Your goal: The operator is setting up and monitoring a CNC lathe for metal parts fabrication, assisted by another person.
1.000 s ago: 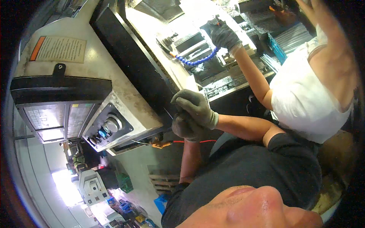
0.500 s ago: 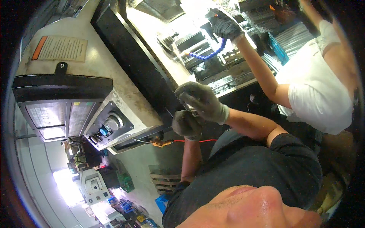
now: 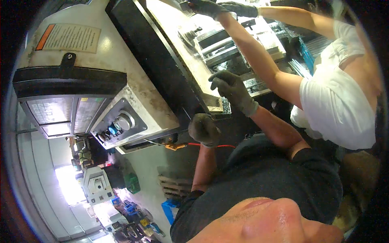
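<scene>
My left hand, in a dark grey work glove, is a closed fist beside the machine's dark door edge; whatever its fingers may hold is hidden. Above and right of it, my right hand in a matching glove is lifted, fingers bent but apart, with nothing visible in them. It hovers near the lit opening of the machine without plainly touching it. The two hands are apart.
A co-worker in a white shirt reaches gloved hands into the lit machine, by a round metal fitting. At left is a control panel with knobs. An orange-handled air gun hangs on a red hose below.
My hands, close together before, have separated; the right moved up and right, the left slightly right. The co-worker's arm swung left and a second gloved hand came into view. The blue hose no longer shows.
</scene>
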`<state>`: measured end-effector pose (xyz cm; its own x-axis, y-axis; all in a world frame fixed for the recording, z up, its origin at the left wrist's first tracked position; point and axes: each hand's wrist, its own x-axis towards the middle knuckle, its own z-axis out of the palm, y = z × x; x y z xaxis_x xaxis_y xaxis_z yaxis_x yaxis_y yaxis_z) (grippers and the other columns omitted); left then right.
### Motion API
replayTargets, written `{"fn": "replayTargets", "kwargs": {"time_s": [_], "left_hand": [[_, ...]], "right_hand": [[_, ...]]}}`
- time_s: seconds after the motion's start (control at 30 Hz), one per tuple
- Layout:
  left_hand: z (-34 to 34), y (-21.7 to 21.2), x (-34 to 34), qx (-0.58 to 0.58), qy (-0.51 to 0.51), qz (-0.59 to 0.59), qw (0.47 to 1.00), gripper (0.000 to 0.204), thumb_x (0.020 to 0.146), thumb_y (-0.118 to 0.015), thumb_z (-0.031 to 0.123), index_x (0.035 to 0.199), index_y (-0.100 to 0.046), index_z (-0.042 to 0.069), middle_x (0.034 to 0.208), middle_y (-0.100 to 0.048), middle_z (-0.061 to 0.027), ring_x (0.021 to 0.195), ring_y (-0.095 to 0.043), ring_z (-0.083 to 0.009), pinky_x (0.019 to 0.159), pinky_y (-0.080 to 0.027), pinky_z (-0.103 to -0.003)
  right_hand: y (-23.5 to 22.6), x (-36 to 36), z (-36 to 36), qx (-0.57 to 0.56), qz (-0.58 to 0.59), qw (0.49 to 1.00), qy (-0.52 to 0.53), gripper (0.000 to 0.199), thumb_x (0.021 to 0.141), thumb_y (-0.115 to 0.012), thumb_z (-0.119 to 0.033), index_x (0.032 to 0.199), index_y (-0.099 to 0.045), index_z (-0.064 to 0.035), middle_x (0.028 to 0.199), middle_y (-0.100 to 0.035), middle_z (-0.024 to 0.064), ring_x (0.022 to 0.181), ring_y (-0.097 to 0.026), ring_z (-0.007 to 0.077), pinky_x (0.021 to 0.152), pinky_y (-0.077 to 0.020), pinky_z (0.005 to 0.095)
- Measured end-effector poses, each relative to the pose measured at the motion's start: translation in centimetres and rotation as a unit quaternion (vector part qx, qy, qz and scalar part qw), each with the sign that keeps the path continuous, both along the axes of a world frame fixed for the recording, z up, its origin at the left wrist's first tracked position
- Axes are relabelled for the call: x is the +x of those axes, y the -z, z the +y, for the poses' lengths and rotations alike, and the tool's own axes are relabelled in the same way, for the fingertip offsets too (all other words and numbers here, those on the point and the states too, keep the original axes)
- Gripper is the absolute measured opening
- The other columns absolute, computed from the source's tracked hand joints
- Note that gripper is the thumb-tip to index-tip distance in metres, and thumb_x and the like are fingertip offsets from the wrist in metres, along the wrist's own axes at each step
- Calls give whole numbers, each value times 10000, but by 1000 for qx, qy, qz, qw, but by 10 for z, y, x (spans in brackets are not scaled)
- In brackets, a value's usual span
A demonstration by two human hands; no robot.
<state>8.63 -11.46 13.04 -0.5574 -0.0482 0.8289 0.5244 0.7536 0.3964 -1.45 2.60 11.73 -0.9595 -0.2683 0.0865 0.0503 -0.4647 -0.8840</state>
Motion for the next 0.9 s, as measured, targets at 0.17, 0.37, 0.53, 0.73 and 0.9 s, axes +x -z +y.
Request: {"fn": "replayTargets", "kwargs": {"time_s": [0.17, 0.37, 0.53, 0.73, 0.9], "left_hand": [[-2, 3, -1, 45, 25, 10, 999, 87, 860, -543, 45, 802, -607, 36, 669, -607, -100, 541, -583, -257, 503, -448, -365], [2, 1, -3, 39, 10, 21, 999, 59, 852, -556, 26, 807, -595, 26, 662, -595, -103, 549, -578, -262, 501, -437, -365], [8, -11, -1, 29, 9, -17, 999, 102, 879, -524, 36, 781, -550, 26, 658, -566, -92, 547, -541, -234, 511, -424, -356], [9, -10, -3, 14, 9, 11, 1000, 171, 909, -505, 61, 743, -513, 22, 646, -536, -83, 547, -509, -215, 520, -413, -353], [1, -4, 1, 24, 12, -10, 1000, 70, 807, -542, -25, 812, -581, 34, 682, -605, -104, 543, -558, -259, 506, -441, -373]], "right_hand": [[-3, -4, -12, 52, 45, 998, 10, 225, 1000, -603, -218, 1096, -704, -42, 859, -681, 14, 645, -526, 50, 583, -441, 227], [-2, -15, -20, 40, 30, 999, -5, 252, 981, -612, -236, 1092, -703, -29, 858, -681, 17, 677, -538, 59, 616, -463, 243], [-2, -17, -29, 51, 12, 998, -20, 329, 986, -604, -282, 1070, -694, 23, 936, -707, 107, 787, -628, 121, 712, -513, 294], [1, -25, -39, 43, 43, 998, -21, 287, 975, -639, -266, 1077, -703, -5, 905, -687, 43, 714, -567, 78, 624, -461, 257], [-5, -36, -48, 33, 71, 997, -17, 298, 991, -624, -265, 1086, -696, 8, 935, -688, 63, 748, -595, 98, 660, -484, 278]]}}
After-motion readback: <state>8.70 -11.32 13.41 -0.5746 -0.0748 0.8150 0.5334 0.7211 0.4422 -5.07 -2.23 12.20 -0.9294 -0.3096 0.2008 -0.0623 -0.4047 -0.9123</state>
